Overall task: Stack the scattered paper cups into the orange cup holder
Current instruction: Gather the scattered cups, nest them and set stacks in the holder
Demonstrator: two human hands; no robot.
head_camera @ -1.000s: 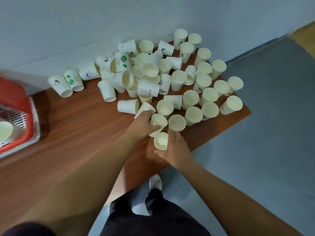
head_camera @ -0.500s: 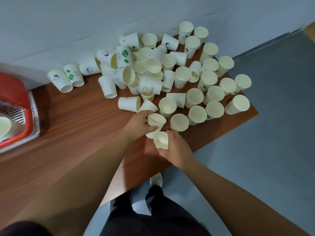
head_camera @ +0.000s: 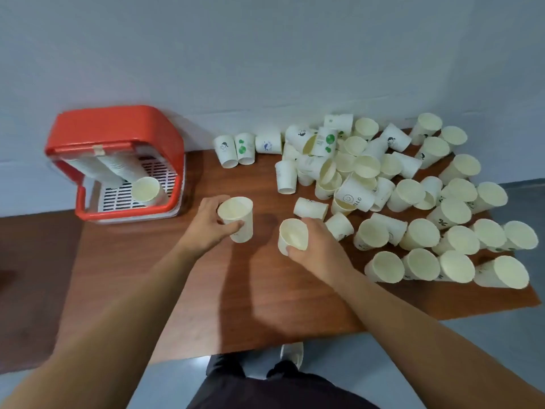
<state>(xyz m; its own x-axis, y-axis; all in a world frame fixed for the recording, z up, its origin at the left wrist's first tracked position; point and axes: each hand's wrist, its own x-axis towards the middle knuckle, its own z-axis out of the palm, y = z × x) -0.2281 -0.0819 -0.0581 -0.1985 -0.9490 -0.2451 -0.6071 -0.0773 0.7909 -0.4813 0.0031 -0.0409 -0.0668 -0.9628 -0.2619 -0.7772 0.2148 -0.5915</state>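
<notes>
Both hands have drawn back from the scattered cups (head_camera: 413,202) since a second ago, each bringing one along, and our head has turned so that the orange cup holder (head_camera: 118,128) now shows whole against the wall. Our left hand (head_camera: 206,228) is wrapped round an upright paper cup (head_camera: 239,219) just right of the holder. Our right hand (head_camera: 321,249) grips a second cup (head_camera: 293,236), tilted with its mouth toward us, further right of the holder, and the two hands are apart. Inside the holder a nested stack (head_camera: 118,169) leans out, its open mouth facing us over the white grid. The loose cups lie well right of the holder on the worktop (head_camera: 265,299). We judge that the step in hand is feeding these two in. To do it well, we should go one cup at a time, line its base up with the stack's mouth along the lean, and press softly so no rim crumples.
</notes>
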